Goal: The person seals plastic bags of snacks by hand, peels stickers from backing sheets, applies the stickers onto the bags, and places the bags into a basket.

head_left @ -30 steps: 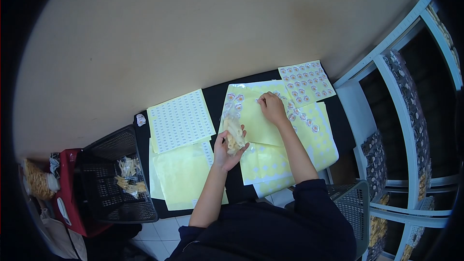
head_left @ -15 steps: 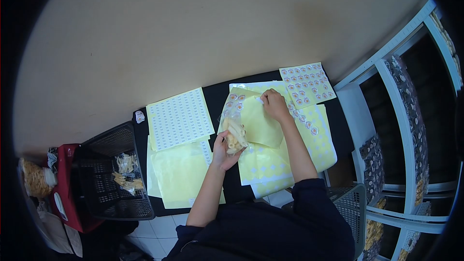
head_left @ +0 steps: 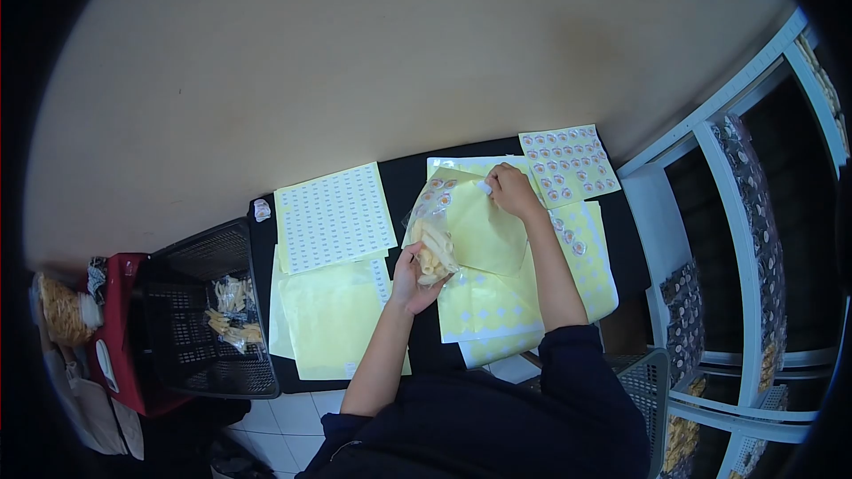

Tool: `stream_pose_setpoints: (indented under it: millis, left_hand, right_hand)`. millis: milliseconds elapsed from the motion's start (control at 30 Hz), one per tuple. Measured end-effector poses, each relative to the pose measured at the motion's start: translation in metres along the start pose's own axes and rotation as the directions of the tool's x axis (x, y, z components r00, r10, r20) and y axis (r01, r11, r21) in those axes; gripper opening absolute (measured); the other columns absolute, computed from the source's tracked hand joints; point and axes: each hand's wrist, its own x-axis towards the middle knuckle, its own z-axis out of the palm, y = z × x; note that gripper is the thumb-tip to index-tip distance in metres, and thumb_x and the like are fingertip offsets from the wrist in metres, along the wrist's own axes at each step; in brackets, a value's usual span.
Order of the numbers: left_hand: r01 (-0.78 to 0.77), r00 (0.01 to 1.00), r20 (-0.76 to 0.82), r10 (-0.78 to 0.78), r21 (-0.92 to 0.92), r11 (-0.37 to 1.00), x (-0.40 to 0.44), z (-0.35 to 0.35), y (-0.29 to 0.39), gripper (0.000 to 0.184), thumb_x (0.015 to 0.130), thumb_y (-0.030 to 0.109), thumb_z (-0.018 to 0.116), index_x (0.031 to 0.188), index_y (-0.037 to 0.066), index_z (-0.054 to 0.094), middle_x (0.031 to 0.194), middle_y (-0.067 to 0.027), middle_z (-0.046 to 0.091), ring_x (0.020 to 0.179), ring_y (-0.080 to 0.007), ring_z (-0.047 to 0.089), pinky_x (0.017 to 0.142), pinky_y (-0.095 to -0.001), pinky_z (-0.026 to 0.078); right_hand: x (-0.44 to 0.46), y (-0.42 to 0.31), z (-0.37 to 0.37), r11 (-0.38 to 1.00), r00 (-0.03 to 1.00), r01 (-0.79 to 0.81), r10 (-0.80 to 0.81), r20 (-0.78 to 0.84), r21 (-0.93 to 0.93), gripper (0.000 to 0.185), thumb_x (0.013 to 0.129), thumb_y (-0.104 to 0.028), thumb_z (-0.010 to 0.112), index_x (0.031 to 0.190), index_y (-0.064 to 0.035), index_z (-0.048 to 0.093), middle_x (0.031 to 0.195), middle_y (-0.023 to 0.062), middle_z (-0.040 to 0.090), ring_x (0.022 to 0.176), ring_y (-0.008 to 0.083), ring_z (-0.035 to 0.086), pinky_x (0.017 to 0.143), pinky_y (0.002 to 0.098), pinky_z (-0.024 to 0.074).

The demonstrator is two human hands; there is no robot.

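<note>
In the head view, my left hand [head_left: 414,281] grips a clear plastic bag of pale, stick-shaped snacks [head_left: 433,250] from its lower left side. My right hand [head_left: 512,190] is up and to the right, its fingers pinched at the upper edge of a yellow sticker sheet [head_left: 488,235]. A small whitish piece [head_left: 485,187] shows at those fingertips; whether it is a loose sticker I cannot tell. The sheet is bent and raised, with several round orange-and-white stickers [head_left: 437,195] near its upper left, partly seen through the bag's top.
More sticker sheets lie on the black table [head_left: 408,177]: a printed one [head_left: 337,217] at left and a round-sticker one [head_left: 568,160] at back right. A black basket [head_left: 209,302] with bagged snacks stands left. White shelving [head_left: 723,213] with hanging packets is on the right.
The view has shifted slightly. Both hands keep nearly the same places and grips, while the raised yellow sheet has bowed a little more to the right.
</note>
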Motion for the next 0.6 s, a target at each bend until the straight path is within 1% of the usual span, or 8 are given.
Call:
stream_pose_setpoints:
  millis: [133,233,367,433,500,533,567,600]
  left_hand:
    - [0.004,1.000,0.004,-0.004,0.009,1.000,-0.001,0.002,0.001,0.052,0.081,0.036,0.039,0.127,0.013,0.033,0.124,-0.0010,0.045,0.111,-0.0136,0.042,0.092,-0.0378,0.029]
    - [0.000,1.000,0.014,0.000,0.012,1.000,0.000,-0.001,0.000,0.052,0.081,0.037,0.039,0.127,0.013,0.033,0.124,-0.0008,0.045,0.111,-0.0135,0.042,0.092,-0.0382,0.029]
    - [-0.013,1.000,-0.011,0.013,0.011,1.000,-0.001,0.000,-0.002,0.051,0.081,0.036,0.039,0.126,0.012,0.034,0.122,-0.0010,0.046,0.110,-0.0135,0.043,0.091,-0.0377,0.031]
    - [-0.027,0.999,0.048,0.025,0.031,0.999,-0.001,0.001,-0.002,0.051,0.082,0.036,0.039,0.125,0.010,0.034,0.119,-0.0030,0.048,0.108,-0.0150,0.045,0.090,-0.0354,0.034]
    - [-0.028,0.999,0.049,0.025,0.064,0.998,0.001,0.000,-0.002,0.049,0.083,0.035,0.038,0.125,0.009,0.034,0.117,-0.0046,0.048,0.108,-0.0163,0.046,0.089,-0.0356,0.035]
    - [-0.024,0.999,0.047,0.019,0.099,0.995,0.001,0.000,-0.002,0.048,0.084,0.034,0.038,0.124,0.008,0.035,0.116,-0.0063,0.049,0.107,-0.0176,0.047,0.088,-0.0357,0.037]
    - [-0.025,0.998,0.051,0.020,0.097,0.995,0.001,0.002,-0.004,0.048,0.084,0.034,0.038,0.124,0.008,0.035,0.116,-0.0063,0.049,0.107,-0.0176,0.047,0.088,-0.0357,0.037]
    - [-0.035,0.999,0.034,0.030,0.150,0.988,0.001,0.005,-0.007,0.047,0.085,0.034,0.038,0.124,0.008,0.034,0.116,-0.0079,0.048,0.106,-0.0191,0.047,0.088,-0.0365,0.038]
  right_hand:
    - [0.005,0.004,-0.004,0.999,1.000,-0.006,0.005,0.022,0.038,0.017,0.081,-0.012,0.047,0.081,0.0031,0.056,0.087,0.0175,0.056,0.080,0.0325,0.056,0.073,0.0392,0.0448]
    - [0.008,0.003,-0.009,0.993,0.996,-0.058,0.051,0.069,0.104,0.017,0.081,-0.011,0.047,0.082,0.0041,0.056,0.086,0.0182,0.056,0.077,0.0320,0.057,0.071,0.0382,0.0459]
    - [0.011,0.006,-0.013,0.995,1.000,0.006,-0.007,0.013,0.101,0.017,0.081,-0.010,0.047,0.079,0.0053,0.054,0.083,0.0189,0.055,0.073,0.0311,0.058,0.067,0.0368,0.0471]
    - [0.013,0.011,-0.015,0.996,0.999,0.036,-0.034,-0.019,0.085,0.017,0.082,-0.009,0.047,0.078,0.0056,0.054,0.082,0.0185,0.054,0.071,0.0306,0.058,0.066,0.0360,0.0474]
    - [0.013,0.016,-0.020,0.965,1.000,-0.003,0.008,-0.019,0.264,0.017,0.083,-0.010,0.047,0.079,0.0063,0.051,0.082,0.0149,0.052,0.069,0.0261,0.061,0.061,0.0310,0.0496]
    - [0.008,0.006,-0.026,0.965,1.000,-0.001,0.007,-0.021,0.262,0.017,0.083,-0.010,0.047,0.079,0.0063,0.051,0.082,0.0149,0.052,0.069,0.0261,0.061,0.061,0.0310,0.0496]
    - [-0.001,-0.004,-0.032,0.921,0.997,0.006,0.026,-0.075,0.390,0.017,0.084,-0.010,0.047,0.079,0.0060,0.050,0.083,0.0125,0.050,0.069,0.0231,0.061,0.059,0.0280,0.0500]
    - [-0.011,-0.017,-0.037,0.860,0.991,0.020,0.051,-0.126,0.510,0.017,0.085,-0.010,0.047,0.080,0.0057,0.049,0.083,0.0101,0.049,0.069,0.0202,0.062,0.057,0.0250,0.0505]
